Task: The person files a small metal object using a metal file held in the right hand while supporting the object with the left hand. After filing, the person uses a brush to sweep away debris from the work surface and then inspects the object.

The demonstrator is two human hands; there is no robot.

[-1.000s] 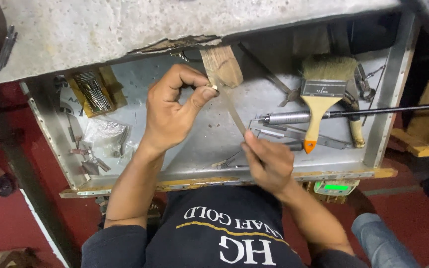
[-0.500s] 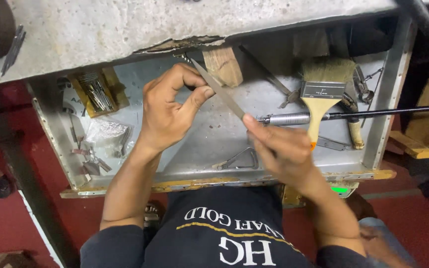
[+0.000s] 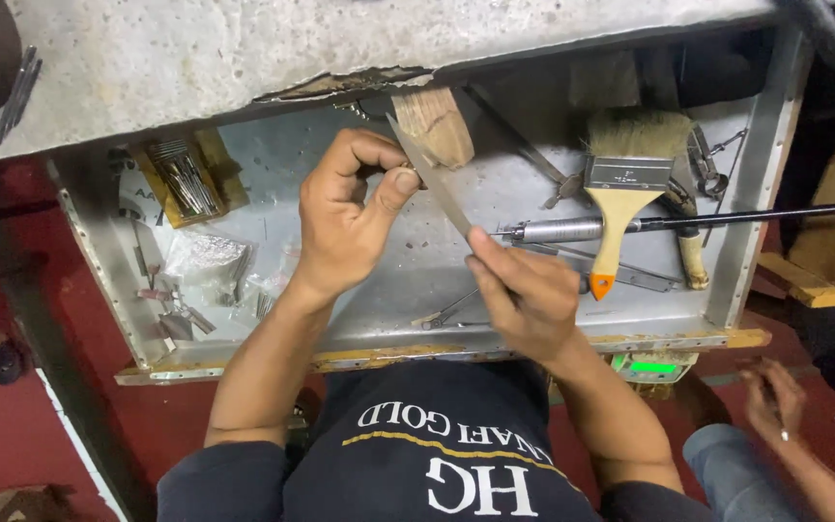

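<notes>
Needles in a yellow box [image 3: 184, 174] lie at the drawer's [image 3: 751, 242] left end, with a crumpled foil packet [image 3: 207, 259] just below them. The left hand [image 3: 345, 217] pinches thumb against forefinger on a small ring-like piece, too small to make out, at the upper end of a thin flat file [image 3: 432, 179]. A second ago that hand sat lower, and the file has since swung to a steeper slant. The right hand [image 3: 524, 295] has slid up from the drawer's near edge and now has its fingers [image 3: 495, 256] pressed together over the file's lower end, so the stroke looks to be under way. A wooden block [image 3: 434, 124] stands just behind the file. A paintbrush [image 3: 622, 188] lies across a black rod [image 3: 727, 218] farther right. Another person's hand [image 3: 770, 401] shows at bottom right.
</notes>
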